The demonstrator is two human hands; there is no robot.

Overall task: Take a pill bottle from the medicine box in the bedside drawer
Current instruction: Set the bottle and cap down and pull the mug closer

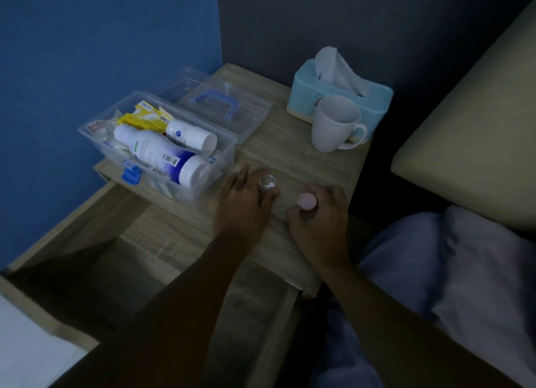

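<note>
Your left hand [242,197] grasps the open pill bottle [269,183] upright on the bedside table [301,155], pills visible inside. Your right hand [319,210], at the bottle's 4 o'clock, pinches its pink cap [307,200]. The open medicine box [162,143] sits at the bottle's 10 o'clock.

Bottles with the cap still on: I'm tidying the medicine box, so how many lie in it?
2. A large white bottle lies along the near side of the clear medicine box; a smaller white bottle lies behind it. Packets beneath may hide more.
</note>
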